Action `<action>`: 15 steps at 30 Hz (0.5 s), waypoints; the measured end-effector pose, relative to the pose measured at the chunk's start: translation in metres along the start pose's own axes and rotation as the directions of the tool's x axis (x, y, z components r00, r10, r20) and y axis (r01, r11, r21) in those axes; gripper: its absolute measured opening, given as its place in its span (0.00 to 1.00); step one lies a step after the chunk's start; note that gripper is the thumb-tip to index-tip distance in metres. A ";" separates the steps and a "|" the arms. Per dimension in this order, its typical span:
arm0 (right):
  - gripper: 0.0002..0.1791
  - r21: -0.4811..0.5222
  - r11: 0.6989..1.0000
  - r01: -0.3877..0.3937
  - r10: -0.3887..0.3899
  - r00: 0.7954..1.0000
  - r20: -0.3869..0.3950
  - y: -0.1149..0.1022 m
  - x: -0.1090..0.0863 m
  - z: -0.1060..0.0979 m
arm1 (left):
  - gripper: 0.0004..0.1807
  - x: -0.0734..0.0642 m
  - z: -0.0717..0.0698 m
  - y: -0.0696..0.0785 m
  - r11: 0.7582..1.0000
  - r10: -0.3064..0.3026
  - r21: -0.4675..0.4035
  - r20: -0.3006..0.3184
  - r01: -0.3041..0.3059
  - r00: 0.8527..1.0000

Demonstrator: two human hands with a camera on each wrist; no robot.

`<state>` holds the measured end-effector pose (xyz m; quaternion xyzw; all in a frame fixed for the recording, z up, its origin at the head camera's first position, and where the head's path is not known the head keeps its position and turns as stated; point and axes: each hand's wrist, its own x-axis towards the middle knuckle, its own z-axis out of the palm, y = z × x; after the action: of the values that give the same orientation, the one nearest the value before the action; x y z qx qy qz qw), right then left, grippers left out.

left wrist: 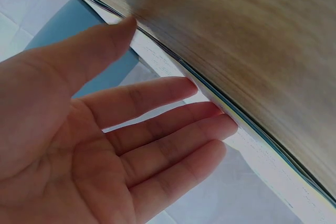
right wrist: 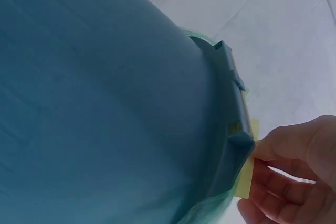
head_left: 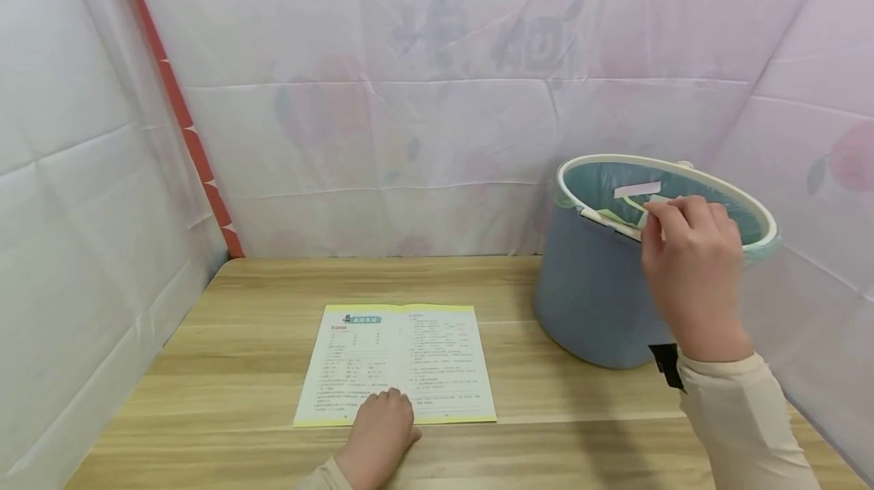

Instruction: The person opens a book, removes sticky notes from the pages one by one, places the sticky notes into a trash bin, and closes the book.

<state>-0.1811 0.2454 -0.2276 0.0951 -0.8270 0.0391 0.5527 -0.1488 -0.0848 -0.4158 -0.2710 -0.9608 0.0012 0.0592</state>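
An open printed booklet (head_left: 444,369) with yellow borders lies on the table. My left hand (head_left: 382,429) rests at its lower edge. Seen in the left wrist view, the left fingers (left wrist: 173,135) are fairly straight, fingertips touching the page edges and the thumb apart. At the right stands a blue trash bin (head_left: 594,293) with a pale rim and a green liner. Over its near rim my right hand (head_left: 696,270) pinches a yellow strip of paper (right wrist: 245,177) between thumb and fingers. A pink paper strip (head_left: 637,190) shows inside the bin.
The wooden table (head_left: 239,369) carries the booklet and bin. White cloth walls (head_left: 437,133) enclose its back and sides, with a red strip (head_left: 194,149) at the back left corner. A black band (head_left: 665,365) is at the right wrist.
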 end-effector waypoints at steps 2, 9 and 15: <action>0.07 -0.013 1.000 -0.014 0.015 1.000 0.015 0.002 -0.002 0.000 | 0.25 0.000 0.000 0.000 1.000 -0.013 -0.019 0.001 0.013 1.000; 0.07 -0.019 0.998 -0.053 0.054 0.998 0.035 0.006 -0.005 0.003 | 0.24 0.000 -0.004 -0.001 0.999 -0.024 -0.031 -0.019 0.023 1.000; 0.08 -0.016 0.998 -0.055 0.055 0.998 0.006 0.001 -0.005 0.004 | 0.23 -0.001 -0.004 -0.002 1.000 -0.005 -0.002 -0.033 0.005 0.999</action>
<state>-0.1829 0.2467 -0.2339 0.0681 -0.8315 0.0473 0.5494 -0.1484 -0.0873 -0.4118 -0.2686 -0.9603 -0.0044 0.0750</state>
